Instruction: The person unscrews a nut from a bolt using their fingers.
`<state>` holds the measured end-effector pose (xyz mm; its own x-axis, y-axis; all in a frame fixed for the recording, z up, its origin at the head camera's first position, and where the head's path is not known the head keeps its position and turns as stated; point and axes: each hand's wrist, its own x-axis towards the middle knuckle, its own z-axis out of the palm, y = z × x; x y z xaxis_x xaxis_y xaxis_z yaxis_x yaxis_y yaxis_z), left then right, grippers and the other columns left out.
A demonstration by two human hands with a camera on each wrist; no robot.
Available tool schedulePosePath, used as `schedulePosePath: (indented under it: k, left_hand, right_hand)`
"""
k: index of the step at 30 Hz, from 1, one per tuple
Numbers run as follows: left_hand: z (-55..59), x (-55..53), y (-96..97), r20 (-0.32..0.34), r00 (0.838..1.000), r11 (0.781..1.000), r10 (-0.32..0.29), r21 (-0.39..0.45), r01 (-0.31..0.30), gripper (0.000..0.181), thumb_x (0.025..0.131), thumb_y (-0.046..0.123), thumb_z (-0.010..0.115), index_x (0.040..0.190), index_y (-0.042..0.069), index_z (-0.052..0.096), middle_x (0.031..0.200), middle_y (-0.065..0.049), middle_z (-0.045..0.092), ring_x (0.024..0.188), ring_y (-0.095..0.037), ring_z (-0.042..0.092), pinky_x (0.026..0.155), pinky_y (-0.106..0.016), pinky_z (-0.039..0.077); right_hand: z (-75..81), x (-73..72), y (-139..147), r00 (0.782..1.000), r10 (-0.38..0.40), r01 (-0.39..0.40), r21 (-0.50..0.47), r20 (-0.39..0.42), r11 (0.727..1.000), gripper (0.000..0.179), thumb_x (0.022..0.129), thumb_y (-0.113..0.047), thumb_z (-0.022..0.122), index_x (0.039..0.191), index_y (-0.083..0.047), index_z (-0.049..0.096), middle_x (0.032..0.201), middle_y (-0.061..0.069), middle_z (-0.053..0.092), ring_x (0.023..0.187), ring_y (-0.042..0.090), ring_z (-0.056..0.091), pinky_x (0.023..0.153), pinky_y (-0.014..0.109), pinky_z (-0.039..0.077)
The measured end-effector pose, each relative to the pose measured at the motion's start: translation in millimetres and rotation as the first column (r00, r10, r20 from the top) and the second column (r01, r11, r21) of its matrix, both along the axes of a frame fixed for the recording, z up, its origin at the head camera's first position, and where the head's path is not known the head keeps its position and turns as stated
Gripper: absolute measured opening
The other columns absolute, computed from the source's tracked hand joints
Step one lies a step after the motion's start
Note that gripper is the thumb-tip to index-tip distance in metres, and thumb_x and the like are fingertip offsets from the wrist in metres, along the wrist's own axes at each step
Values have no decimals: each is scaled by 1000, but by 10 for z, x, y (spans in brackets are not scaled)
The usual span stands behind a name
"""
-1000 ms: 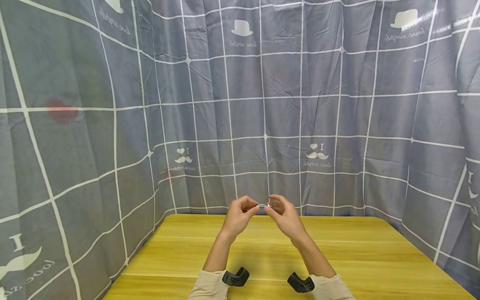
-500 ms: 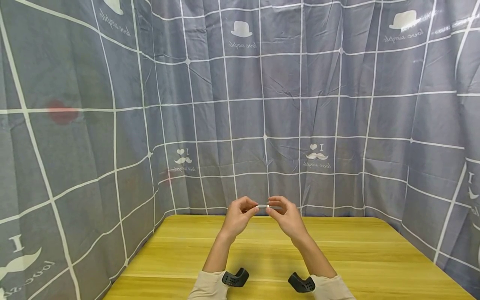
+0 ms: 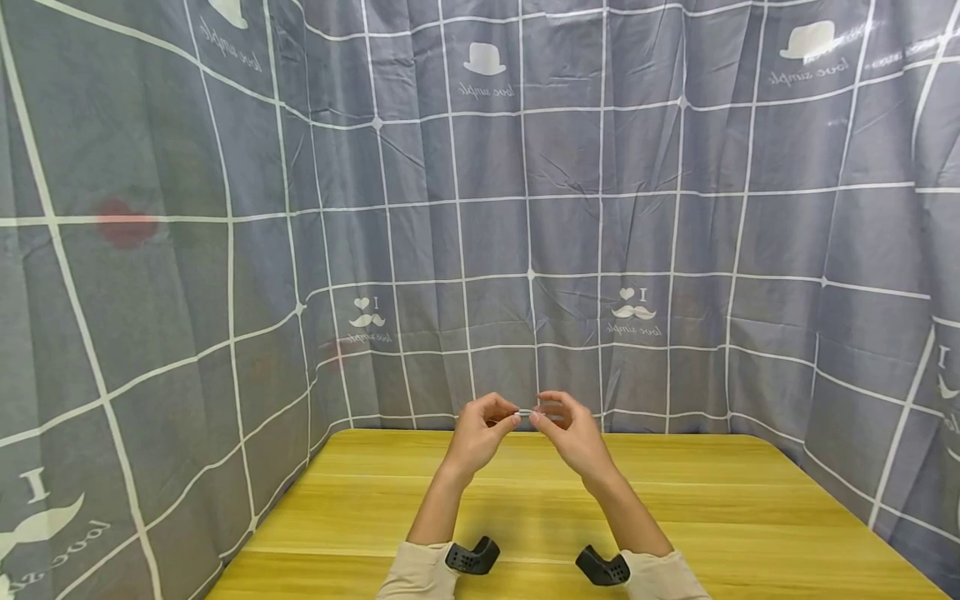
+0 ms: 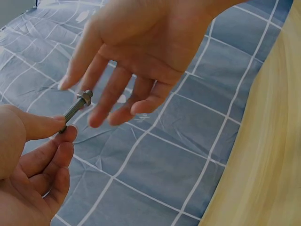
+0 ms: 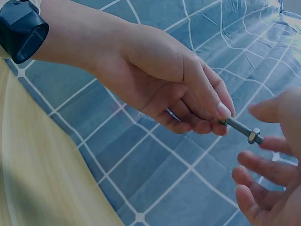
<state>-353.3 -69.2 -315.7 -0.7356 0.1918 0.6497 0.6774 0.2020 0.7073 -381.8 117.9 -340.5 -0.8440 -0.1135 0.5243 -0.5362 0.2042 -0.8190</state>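
Observation:
My left hand (image 3: 476, 433) pinches the head end of a metal bolt (image 4: 73, 110) between thumb and fingertips, well above the table. A hex nut (image 5: 254, 136) sits on the thread near the bolt's free end, with a short bit of thread sticking out past it. Around that end, my right hand (image 4: 146, 47) has its thumb and fingers spread, with a gap between them and the nut in both wrist views. From the head view the bolt (image 3: 525, 412) is a small grey sliver between the two hands; the bolt's head is hidden by the left fingers.
Below the hands is a yellow wood-grain table (image 3: 525, 500). Grey curtains (image 3: 570, 225) with white grid lines hang behind it and along both sides. Each wrist wears a black device, such as the left wrist device (image 3: 472, 556), over light sleeves.
The right hand's thumb and fingers shift slightly about the bolt's free end. My left hand keeps its pinch and stays nearly in place.

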Motion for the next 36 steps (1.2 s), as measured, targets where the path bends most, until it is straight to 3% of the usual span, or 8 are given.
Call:
schedulePosePath:
  k: [3,7,13,17,21,26,31,36]
  left_hand:
    - [0,-4,-1,-7,1000,1000,4,6,-4,8,97,-6,67,102,-11,69,98,-23,72,87,-34,65,76,-32,51]
    - [0,-11,-11,-5,1000,1000,3,11,-3,8,97,-6,67,102,-11,69,98,-23,72,86,-34,64,75,-31,50]
    - [11,-17,-24,2,1000,1000,-6,18,6,7,98,-5,67,103,-10,70,99,-25,71,87,-36,64,75,-32,50]
    - [14,-14,-19,3,1000,1000,-5,20,5,7,97,-6,67,103,-10,70,100,-26,71,87,-37,65,75,-31,51]
    - [7,-10,-19,11,1000,1000,-10,23,10,6,97,-6,67,102,-9,70,99,-26,71,89,-44,64,75,-30,50]
    - [1,-13,-33,14,1000,999,-17,30,16,6,98,-6,66,102,-8,70,100,-27,70,90,-49,62,76,-33,50]
    - [3,-18,-35,5,1000,1000,-9,15,9,9,98,-6,66,104,-11,69,101,-26,71,89,-41,64,76,-35,51]
    - [12,-21,-19,-2,1000,1000,2,20,-2,8,96,-7,67,102,-12,69,96,-23,72,86,-36,64,74,-32,50]
  right_hand:
    - [-7,-5,-6,999,-32,32,3,20,999,31,103,-24,68,126,-4,69,111,9,72,102,28,66,88,47,53]
    - [-7,-14,-7,1000,-20,20,-12,10,1000,17,103,-13,66,114,-2,72,104,8,72,99,26,66,89,44,53]
    - [8,4,-11,1000,22,-22,-12,-3,1000,30,101,-14,71,129,-7,66,125,14,67,116,36,64,96,53,51]
    - [-12,-3,-13,999,-14,14,-10,32,1000,33,104,-26,66,129,-3,66,118,16,70,111,36,65,96,57,49]
    - [-32,-21,-8,999,11,-10,-35,40,999,23,105,-18,64,119,-1,70,105,13,73,106,35,66,98,56,48]
    - [-26,-10,-7,999,43,-42,-40,26,998,26,101,-10,68,127,-8,68,120,15,70,113,33,65,98,55,49]
    - [-15,-1,-12,999,19,-18,-21,50,1000,39,102,-21,70,138,-9,63,125,16,68,116,36,64,98,58,48]
    - [-15,-16,-18,999,31,-30,-47,30,998,26,104,-17,65,124,0,69,112,12,72,111,36,66,99,55,48]
